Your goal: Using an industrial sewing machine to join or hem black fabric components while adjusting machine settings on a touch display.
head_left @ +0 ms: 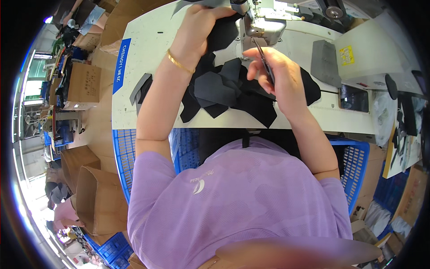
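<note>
My left hand (197,31) reaches to the sewing machine (264,29), its fingers closed on a dark fabric piece (223,35) beside the needle area. The fingertips are partly hidden there. In my right hand (284,74) is a pair of dark, slender tweezers (267,65), tips pointing up toward the machine. Some of the right fingers are loosely curled. Below both hands, a loose heap of black and dark grey cut fabric pieces (217,89) covers the near middle of the white table (165,49), partly passing under the right hand.
A small stack of dark pieces (141,89) lies at the table's left edge. On the right are a grey piece (326,62) and a phone (354,97). Blue baskets (358,168) flank my lap. Cardboard boxes (99,197) stand on the left floor, with another person (67,215) beyond.
</note>
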The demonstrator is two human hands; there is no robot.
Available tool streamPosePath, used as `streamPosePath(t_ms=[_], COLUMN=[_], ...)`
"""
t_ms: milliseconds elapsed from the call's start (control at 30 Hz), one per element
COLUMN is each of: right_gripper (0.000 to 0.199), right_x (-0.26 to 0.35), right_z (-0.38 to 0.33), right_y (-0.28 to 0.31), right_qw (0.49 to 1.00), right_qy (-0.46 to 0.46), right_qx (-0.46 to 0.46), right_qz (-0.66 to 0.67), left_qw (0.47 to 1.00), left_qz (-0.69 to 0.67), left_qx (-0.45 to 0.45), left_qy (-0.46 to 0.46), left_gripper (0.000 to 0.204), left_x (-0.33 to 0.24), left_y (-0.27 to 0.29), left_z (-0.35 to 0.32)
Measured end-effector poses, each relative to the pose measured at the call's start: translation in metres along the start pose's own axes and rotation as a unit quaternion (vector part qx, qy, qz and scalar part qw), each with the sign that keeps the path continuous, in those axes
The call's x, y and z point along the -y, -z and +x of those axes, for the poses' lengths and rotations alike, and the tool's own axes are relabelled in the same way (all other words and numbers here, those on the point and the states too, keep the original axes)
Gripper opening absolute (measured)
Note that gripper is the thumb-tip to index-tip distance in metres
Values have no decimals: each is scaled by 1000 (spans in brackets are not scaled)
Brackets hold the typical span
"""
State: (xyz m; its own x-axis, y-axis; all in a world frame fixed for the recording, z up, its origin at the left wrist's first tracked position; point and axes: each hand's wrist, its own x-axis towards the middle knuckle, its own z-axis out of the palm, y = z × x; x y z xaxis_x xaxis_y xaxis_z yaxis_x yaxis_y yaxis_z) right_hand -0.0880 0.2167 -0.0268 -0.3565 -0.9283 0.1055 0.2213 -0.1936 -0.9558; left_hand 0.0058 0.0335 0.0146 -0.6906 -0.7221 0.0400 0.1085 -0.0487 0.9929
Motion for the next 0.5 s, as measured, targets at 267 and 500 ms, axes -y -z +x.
streamPosePath(t_ms=[267, 500], right_gripper=[29, 25], right_x=[-5, -10], right_z=[-20, -14], right_y=[-6, -22], right_qw=[746, 743], right_qy=[295, 265], right_qx=[-115, -94], right_qz=[-585, -607], left_qw=[972, 961], left_qz=[35, 54], left_qx=[-151, -152], left_qy=[-178, -226], left_gripper=[19, 15], left_x=[37, 48], left_y=[1, -8], left_z=[-93, -104])
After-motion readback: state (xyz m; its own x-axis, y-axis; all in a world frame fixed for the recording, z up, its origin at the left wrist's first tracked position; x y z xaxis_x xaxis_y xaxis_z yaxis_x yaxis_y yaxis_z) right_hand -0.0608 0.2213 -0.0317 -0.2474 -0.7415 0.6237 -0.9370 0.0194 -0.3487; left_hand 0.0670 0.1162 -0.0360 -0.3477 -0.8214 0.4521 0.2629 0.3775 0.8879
